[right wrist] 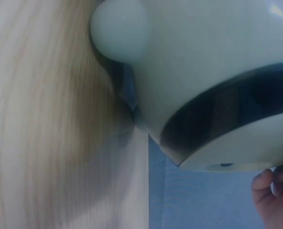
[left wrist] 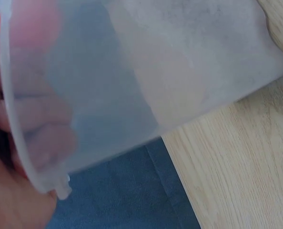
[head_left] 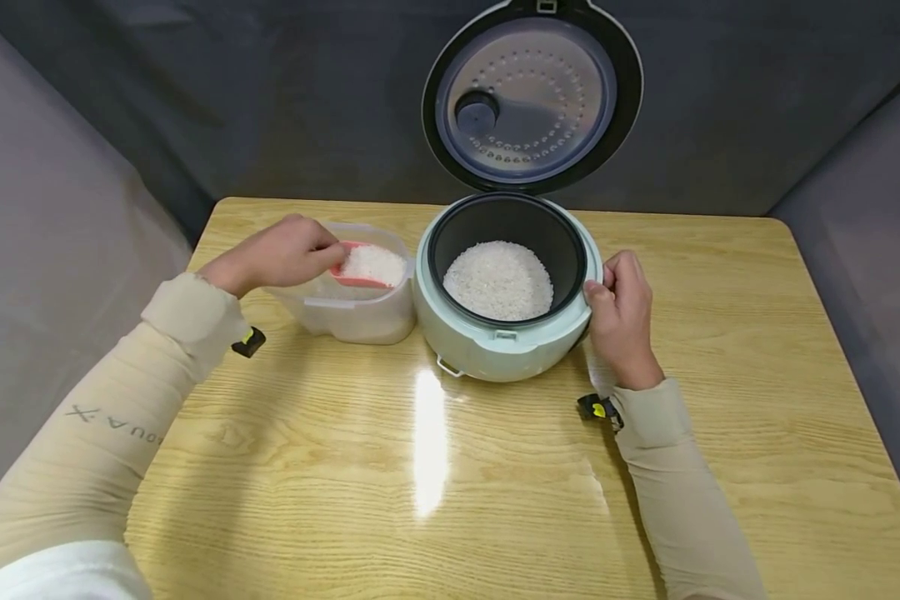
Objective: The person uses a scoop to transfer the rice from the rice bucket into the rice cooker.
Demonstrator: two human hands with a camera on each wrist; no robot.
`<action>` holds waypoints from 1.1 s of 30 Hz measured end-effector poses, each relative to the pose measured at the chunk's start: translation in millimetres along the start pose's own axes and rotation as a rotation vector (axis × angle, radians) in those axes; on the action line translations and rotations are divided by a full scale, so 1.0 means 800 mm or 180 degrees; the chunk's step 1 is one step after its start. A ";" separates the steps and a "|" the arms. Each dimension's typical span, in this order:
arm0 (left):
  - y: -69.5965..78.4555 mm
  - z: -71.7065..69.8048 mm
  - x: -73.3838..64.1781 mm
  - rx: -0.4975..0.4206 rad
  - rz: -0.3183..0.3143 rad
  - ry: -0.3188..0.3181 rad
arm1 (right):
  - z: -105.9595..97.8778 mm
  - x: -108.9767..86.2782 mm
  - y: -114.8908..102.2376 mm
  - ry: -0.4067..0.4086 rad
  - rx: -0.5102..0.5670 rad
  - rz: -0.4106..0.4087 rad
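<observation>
A pink scoop (head_left: pixel 371 282) heaped with white rice sits within the mouth of a translucent plastic container (head_left: pixel 360 325); my left hand (head_left: pixel 288 252) pinches its handle end. Through the container's wall in the left wrist view, the fingers of my left hand (left wrist: pixel 41 119) show blurred. To the right stands a pale green rice cooker (head_left: pixel 495 358), its lid (head_left: pixel 528 100) raised. White rice (head_left: pixel 499 282) covers the bottom of its dark inner pot (head_left: pixel 562 250). My right hand (head_left: pixel 622 312) grips the cooker's right side near the rim; the right wrist view shows its fingertips at the body's edge.
Both vessels stand side by side on a wooden table (head_left: pixel 495 500), close to its back edge. Behind it hangs a dark grey cloth (head_left: pixel 307 100). A small white latch loop (head_left: pixel 450 367) juts from the cooker's lower front.
</observation>
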State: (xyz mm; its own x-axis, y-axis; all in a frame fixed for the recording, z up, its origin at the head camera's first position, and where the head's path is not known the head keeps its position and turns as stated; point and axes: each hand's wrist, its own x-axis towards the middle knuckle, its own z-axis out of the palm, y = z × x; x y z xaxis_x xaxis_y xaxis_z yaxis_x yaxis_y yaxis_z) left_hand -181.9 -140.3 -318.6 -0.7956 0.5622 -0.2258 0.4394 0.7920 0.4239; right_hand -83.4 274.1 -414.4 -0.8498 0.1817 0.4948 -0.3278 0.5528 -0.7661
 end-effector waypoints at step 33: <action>-0.002 -0.021 -0.024 -0.0398 -0.0123 0.0616 | -0.002 0.001 0.001 0.0006 0.0008 -0.0042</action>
State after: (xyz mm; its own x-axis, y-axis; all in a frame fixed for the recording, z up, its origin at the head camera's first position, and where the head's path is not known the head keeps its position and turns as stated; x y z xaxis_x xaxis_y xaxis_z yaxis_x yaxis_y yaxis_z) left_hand -174.3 -156.5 -300.6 -0.8812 0.4664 -0.0768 0.3616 0.7697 0.5261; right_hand -83.6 275.5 -414.0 -0.8446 0.1759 0.5057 -0.3401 0.5531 -0.7605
